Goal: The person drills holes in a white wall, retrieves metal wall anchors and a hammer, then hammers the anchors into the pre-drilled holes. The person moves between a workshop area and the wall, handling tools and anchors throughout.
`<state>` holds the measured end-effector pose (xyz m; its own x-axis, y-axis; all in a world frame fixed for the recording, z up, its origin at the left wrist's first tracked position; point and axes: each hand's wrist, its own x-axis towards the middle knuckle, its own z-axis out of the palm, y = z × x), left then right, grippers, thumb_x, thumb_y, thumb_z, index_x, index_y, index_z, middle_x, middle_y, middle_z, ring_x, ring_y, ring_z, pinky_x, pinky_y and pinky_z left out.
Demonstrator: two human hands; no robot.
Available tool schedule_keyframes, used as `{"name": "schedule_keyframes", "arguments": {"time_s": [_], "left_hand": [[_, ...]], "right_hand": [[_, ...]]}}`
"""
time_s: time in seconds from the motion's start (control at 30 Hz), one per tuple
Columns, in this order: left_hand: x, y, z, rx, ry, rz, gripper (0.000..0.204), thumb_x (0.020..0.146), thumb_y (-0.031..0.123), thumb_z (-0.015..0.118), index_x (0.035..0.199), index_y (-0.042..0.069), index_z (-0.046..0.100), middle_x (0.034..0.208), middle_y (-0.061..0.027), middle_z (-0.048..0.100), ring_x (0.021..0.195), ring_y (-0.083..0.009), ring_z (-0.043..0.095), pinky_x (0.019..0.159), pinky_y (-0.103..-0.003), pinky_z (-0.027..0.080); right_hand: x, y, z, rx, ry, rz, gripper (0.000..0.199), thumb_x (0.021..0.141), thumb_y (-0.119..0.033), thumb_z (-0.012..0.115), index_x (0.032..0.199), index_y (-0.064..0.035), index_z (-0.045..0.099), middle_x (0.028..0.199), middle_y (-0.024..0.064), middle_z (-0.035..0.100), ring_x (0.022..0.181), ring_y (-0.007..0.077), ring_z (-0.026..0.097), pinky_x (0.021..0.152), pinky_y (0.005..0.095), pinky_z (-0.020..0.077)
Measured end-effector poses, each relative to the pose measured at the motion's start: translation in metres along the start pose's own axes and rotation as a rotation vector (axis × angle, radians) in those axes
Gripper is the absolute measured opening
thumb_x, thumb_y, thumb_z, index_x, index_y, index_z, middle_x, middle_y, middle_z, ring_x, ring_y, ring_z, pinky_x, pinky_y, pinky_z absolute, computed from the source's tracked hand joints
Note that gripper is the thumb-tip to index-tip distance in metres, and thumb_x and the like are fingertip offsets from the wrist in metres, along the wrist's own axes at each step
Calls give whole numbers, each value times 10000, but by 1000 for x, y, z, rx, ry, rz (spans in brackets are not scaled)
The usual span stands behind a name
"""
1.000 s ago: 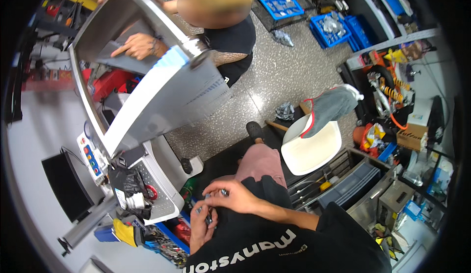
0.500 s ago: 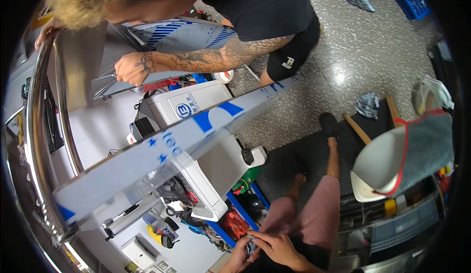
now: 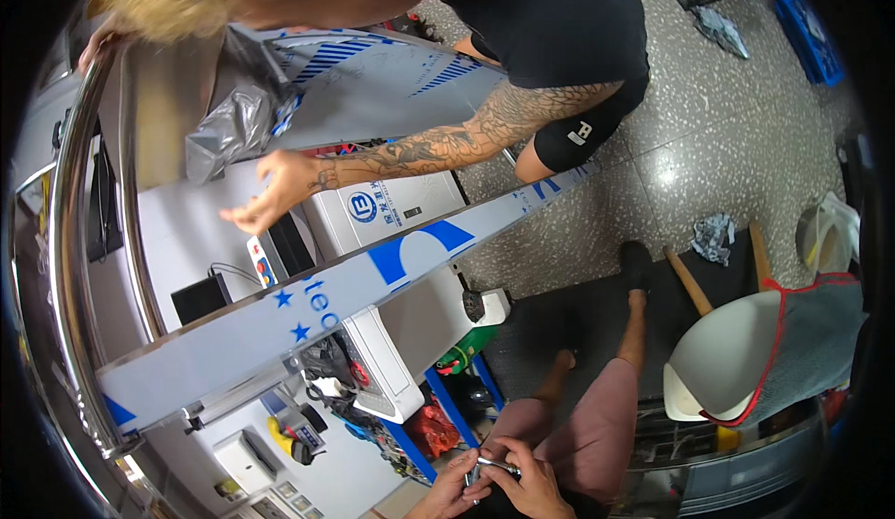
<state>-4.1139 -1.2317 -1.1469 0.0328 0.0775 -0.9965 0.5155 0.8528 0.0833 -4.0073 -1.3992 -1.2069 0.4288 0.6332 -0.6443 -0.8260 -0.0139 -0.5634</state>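
Observation:
My left hand and my right hand meet at the lower edge, above my lap. Both have fingers curled on a small slim metal tool held between them. My legs in pink shorts stretch toward a dark floor mat. A large grey sheet-metal panel with blue markings slants across the left half, over a white machine. A co-worker in a black shirt leans in from the top, and their tattooed arm ends in a hand resting on the panel.
A white chair draped with a grey, red-edged apron stands at the right. A rag lies on the speckled floor, blue crates sit far right, and a curved steel rail rims the left. Cables and tools crowd under the panel.
The view has dropped and shifted slightly; my hands stay together on the small tool. The co-worker's hand has slid lower on the panel, and their body has moved further right.

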Motion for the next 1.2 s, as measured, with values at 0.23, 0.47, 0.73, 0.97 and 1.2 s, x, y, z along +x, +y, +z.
{"name": "schedule_keyframes", "arguments": {"time_s": [0.23, 0.47, 0.73, 0.97, 1.2], "left_hand": [[-24, -14, -2, -199, -143, 108, 330, 1058, 427, 605, 1084, 98, 618, 869, -8, 576, 551, -77, 412, 479, -224, 335], [-43, -29, -53, -216, -454, 356, 302, 1072, 363, 591, 1183, 83, 614, 924, -73, 643, 541, -105, 445, 485, -245, 346], [-51, -46, -107, -400, -795, 457, 289, 1112, 384, 509, 1195, 126, 609, 859, -17, 586, 547, -84, 465, 454, -228, 351], [-53, -53, -129, -527, -819, 611, 308, 1104, 416, 516, 1212, 142, 607, 860, 3, 584, 550, -69, 465, 436, -237, 329], [-77, -49, -100, -705, -652, 785, 291, 1096, 404, 546, 1265, 170, 587, 892, 21, 561, 583, -54, 456, 423, -199, 329]], "right_hand": [[-17, 2, 9, -111, 1, -31, 209, 1054, -180, 638, 1070, 15, 711, 867, 134, 771, 769, 205, 755, 700, 311, 564], [-53, -21, 51, -414, -217, -229, 233, 1052, -230, 645, 1090, -15, 727, 855, 94, 757, 796, 160, 733, 721, 323, 553], [-96, -41, 119, -992, -313, -341, 281, 1068, -348, 619, 1124, -73, 618, 883, 132, 713, 784, 315, 705, 683, 411, 517], [-88, -54, 162, -930, -443, -431, 344, 1086, -351, 581, 978, -26, 605, 753, 151, 631, 657, 299, 634, 614, 416, 473], [-52, -65, 177, -675, -508, -152, 411, 1116, -379, 529, 935, -27, 640, 748, 94, 692, 665, 150, 641, 638, 338, 513]]}}
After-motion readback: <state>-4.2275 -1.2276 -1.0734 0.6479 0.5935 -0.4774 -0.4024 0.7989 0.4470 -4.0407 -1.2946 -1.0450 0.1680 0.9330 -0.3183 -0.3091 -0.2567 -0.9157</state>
